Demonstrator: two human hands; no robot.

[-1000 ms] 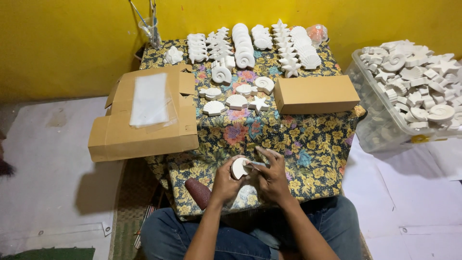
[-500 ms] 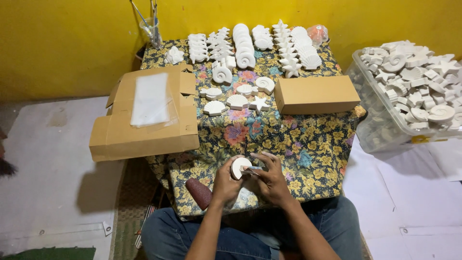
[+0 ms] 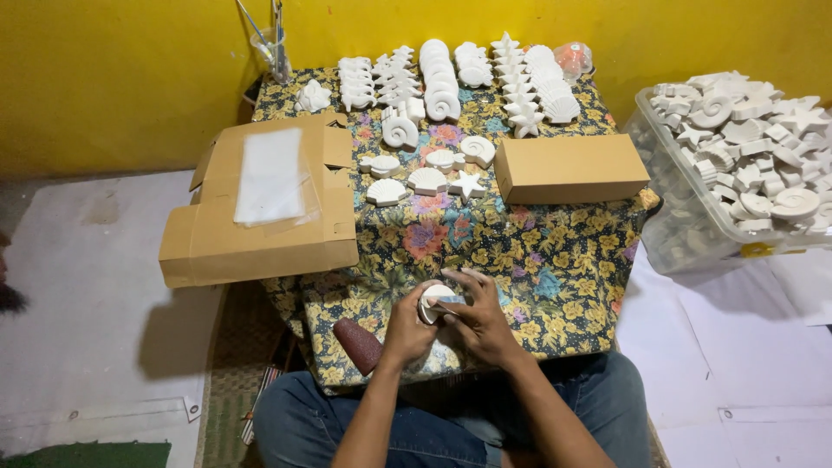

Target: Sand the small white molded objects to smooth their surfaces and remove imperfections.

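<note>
Shell piece [image 3: 433,302], small, white and round, sits low over the near edge of the desk [image 3: 555,269], gripped in the left hand [image 3: 409,325]. Right hand [image 3: 479,314] is curled over it, fingers pinching something small against its face; what, I can't tell. Just left lies a dark red block [image 3: 358,343]. Farther up, white shells [image 3: 429,178] lie in rows beside a closed box [image 3: 569,168], an open box [image 3: 260,204] at left, a full tub [image 3: 737,165] at right.
</note>
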